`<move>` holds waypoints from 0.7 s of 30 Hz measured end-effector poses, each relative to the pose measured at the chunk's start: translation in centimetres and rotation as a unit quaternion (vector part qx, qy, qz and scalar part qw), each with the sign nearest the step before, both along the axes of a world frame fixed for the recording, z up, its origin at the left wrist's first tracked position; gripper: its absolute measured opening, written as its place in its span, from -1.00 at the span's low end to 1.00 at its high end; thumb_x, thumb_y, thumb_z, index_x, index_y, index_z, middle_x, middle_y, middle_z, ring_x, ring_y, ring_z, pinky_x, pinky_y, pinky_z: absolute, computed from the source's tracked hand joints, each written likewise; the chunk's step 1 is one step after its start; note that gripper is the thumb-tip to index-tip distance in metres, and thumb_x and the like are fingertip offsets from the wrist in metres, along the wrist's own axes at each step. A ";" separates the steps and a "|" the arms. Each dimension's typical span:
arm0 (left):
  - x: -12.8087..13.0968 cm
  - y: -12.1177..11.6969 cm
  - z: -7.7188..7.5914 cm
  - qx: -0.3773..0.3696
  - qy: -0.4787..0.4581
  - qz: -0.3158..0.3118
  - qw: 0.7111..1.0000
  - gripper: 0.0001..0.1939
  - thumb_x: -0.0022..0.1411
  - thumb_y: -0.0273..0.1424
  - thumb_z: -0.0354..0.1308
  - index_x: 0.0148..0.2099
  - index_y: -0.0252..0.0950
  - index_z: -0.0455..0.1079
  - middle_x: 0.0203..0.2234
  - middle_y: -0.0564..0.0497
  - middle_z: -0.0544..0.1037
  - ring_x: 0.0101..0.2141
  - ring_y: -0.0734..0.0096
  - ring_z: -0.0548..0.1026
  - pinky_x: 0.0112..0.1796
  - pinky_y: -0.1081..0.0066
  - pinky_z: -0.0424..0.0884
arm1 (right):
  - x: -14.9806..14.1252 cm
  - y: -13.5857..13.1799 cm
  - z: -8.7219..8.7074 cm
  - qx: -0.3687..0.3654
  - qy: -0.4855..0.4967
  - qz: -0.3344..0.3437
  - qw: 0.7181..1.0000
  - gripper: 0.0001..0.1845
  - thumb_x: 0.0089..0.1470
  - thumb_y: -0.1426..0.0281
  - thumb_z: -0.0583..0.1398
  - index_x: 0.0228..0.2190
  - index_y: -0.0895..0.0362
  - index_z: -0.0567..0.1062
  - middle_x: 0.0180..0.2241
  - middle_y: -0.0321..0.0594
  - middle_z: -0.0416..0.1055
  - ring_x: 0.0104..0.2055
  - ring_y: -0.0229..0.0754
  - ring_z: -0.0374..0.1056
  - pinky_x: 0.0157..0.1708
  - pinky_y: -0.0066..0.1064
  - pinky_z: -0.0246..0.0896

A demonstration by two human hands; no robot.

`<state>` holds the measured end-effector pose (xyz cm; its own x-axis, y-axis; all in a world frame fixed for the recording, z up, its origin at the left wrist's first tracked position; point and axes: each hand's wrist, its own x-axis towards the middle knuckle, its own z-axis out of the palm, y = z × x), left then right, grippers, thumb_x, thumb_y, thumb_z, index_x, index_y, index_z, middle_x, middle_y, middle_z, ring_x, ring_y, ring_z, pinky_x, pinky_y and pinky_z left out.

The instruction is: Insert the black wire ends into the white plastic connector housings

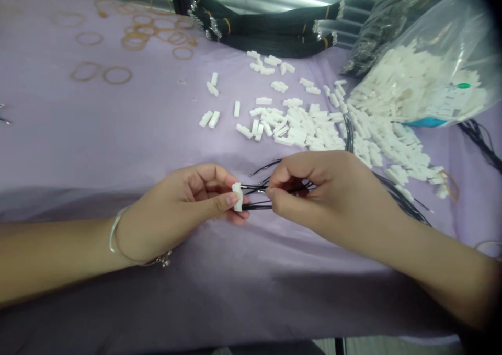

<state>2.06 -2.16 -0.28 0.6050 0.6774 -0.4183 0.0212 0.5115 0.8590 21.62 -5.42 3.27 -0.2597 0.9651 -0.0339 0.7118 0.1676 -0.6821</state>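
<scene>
My left hand (184, 206), with a silver bracelet at the wrist, pinches a small white plastic connector (237, 196) between thumb and fingers. My right hand (317, 187) is closed on thin black wires (257, 197) whose ends meet the connector's right side. More of the black wires (400, 195) trail off to the right from under that hand. Both hands hover just above the purple cloth (98, 146), near its middle.
A heap of loose white connectors (309, 122) lies beyond the hands. A clear bag (427, 78) of more connectors sits at the right. Bundles of black wires (274, 31) lie at the back. Rubber bands (117, 74) are scattered at the back left.
</scene>
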 end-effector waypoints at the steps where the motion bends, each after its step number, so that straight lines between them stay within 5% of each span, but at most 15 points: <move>1: -0.1 0.0 0.0 0.005 0.004 -0.004 1.000 -0.94 0.17 -0.54 0.22 -0.36 -0.36 0.40 -0.51 0.13 0.54 -0.46 0.59 0.56 -0.38 0.69 0.45 | 0.0 0.0 0.0 -0.004 0.005 -0.001 1.000 -0.86 -0.09 0.51 0.16 -0.62 0.16 0.45 -0.66 -0.42 0.35 -0.61 -0.42 0.16 -0.64 -0.56 0.01; 21: -0.3 0.2 0.0 0.039 0.041 -0.061 0.997 -0.97 0.18 -0.49 0.22 -0.30 -0.36 0.44 -0.52 0.09 0.60 -0.46 0.58 0.55 -0.37 0.67 0.46 | -0.3 -0.3 -0.3 -0.010 -0.016 0.041 0.999 -0.86 0.03 0.43 0.19 -0.53 0.12 0.51 -0.59 -0.43 0.42 -0.54 -0.39 0.29 -0.55 -0.51 0.07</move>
